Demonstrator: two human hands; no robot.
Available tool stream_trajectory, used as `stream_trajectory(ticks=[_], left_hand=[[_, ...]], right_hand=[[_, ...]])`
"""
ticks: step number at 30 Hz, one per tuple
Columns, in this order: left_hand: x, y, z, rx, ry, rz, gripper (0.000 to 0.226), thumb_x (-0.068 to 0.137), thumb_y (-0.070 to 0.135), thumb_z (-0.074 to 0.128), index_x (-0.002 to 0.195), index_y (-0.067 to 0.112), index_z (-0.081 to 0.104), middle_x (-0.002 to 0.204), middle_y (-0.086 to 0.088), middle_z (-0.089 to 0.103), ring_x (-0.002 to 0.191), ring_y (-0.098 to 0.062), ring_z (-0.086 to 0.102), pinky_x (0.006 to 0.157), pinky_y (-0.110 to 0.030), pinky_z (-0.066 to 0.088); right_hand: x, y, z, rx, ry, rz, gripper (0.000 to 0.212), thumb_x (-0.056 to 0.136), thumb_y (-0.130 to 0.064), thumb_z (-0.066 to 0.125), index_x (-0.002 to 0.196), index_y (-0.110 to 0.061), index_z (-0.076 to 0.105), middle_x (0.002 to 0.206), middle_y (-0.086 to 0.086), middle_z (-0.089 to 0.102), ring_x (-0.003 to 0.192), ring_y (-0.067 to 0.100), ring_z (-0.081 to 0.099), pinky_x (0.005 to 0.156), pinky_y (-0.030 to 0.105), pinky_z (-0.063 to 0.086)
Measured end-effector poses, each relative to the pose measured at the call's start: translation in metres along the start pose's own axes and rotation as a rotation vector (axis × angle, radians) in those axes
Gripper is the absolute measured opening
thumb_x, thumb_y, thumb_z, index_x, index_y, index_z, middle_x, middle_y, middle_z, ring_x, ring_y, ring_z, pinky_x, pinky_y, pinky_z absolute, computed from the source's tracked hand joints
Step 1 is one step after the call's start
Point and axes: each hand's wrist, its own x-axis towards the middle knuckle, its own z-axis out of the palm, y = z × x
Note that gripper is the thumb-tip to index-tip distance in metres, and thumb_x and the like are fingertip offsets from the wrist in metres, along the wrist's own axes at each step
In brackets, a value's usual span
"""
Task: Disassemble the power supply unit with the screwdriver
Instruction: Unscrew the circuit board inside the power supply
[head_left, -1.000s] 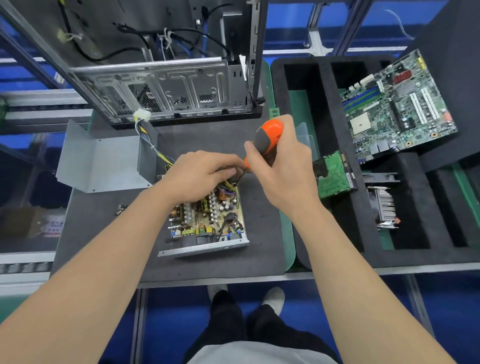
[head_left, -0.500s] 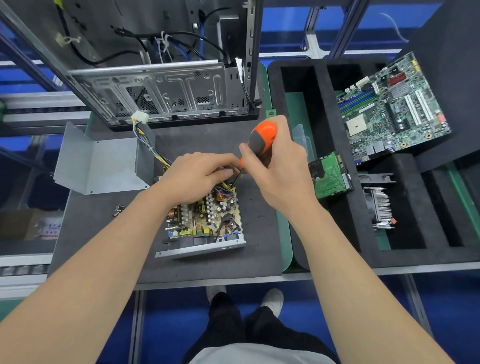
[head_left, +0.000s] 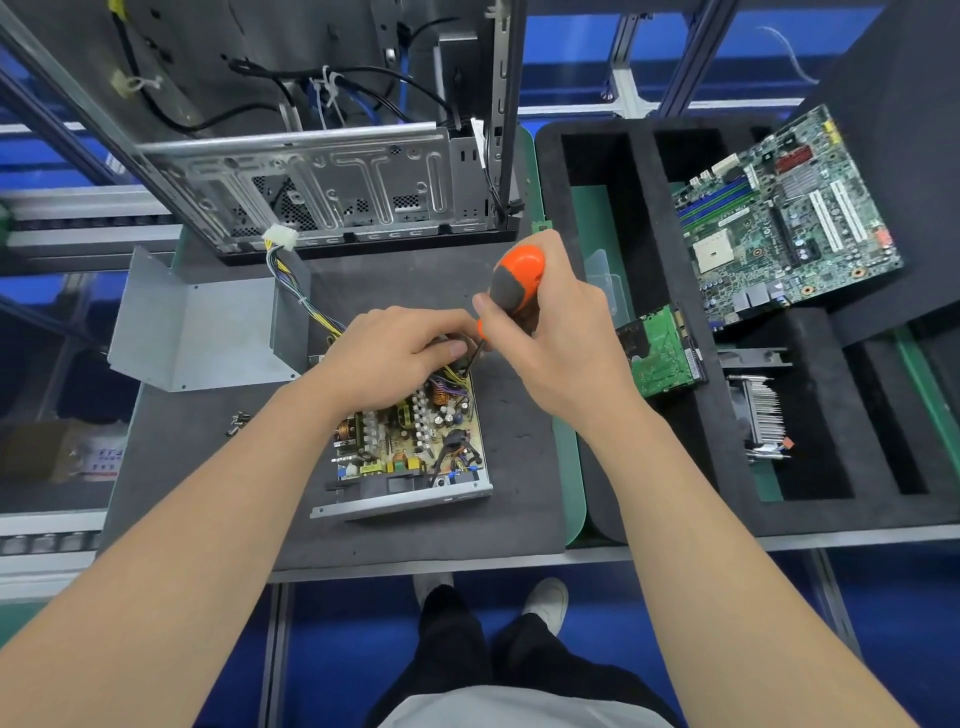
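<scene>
The opened power supply unit (head_left: 410, 447) lies at the centre of the frame on a grey foam mat (head_left: 208, 467), circuit board facing up. The left hand (head_left: 395, 353) rests over its far end, fingers bent down onto the wiring. Whether they pinch anything cannot be told. The right hand (head_left: 561, 343) is wrapped round the orange-and-grey handle of the screwdriver (head_left: 514, 283), whose dark shaft slants down to the unit's far right corner.

The unit's metal cover (head_left: 197, 327) lies at centre left, with loose screws (head_left: 236, 422) just below it. A computer case (head_left: 332, 182) stands at the top. At the right, a black foam tray (head_left: 670, 467) holds a motherboard (head_left: 784, 223), a hard drive (head_left: 660, 348) and a heatsink (head_left: 761, 415). Print on the cardboard box (head_left: 62, 452) at the far left is too blurred to read.
</scene>
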Motion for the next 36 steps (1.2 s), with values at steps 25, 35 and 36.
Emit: stream_trajectory(ticks=[25,35,36], left_hand=[[-0.001,0.005,0.010,-0.073,0.165,-0.019,0.025,0.098,0.048,0.064,0.105,0.067,0.048,0.074,0.036,0.063,0.086,-0.010,0.069,0.069,-0.033,0.049],[0.005,-0.003,-0.014,-0.461,0.031,0.203,0.026,0.104,0.020,0.065,0.120,0.041,0.065,0.107,0.020,0.076,0.096,-0.001,0.071,0.083,-0.021,0.055],[0.005,-0.001,-0.014,-0.440,0.044,0.209,0.027,0.103,0.018,0.064,0.111,0.044,0.067,0.097,0.025,0.074,0.085,0.004,0.068,0.077,-0.017,0.051]], right_hand=[[0.042,-0.086,-0.011,-0.572,-0.326,0.360,0.039,0.100,-0.041,0.056,0.073,-0.015,0.042,0.075,0.003,0.052,0.078,0.032,0.064,0.063,0.034,0.046],[0.042,-0.099,-0.031,-0.937,-0.616,-0.180,0.015,0.084,-0.001,0.063,0.073,-0.009,0.070,0.092,-0.001,0.048,0.084,0.022,0.052,0.068,0.033,0.043],[0.041,-0.096,-0.029,-0.906,-0.615,-0.183,0.013,0.085,-0.002,0.065,0.076,-0.010,0.070,0.093,-0.002,0.045,0.085,0.020,0.051,0.067,0.032,0.040]])
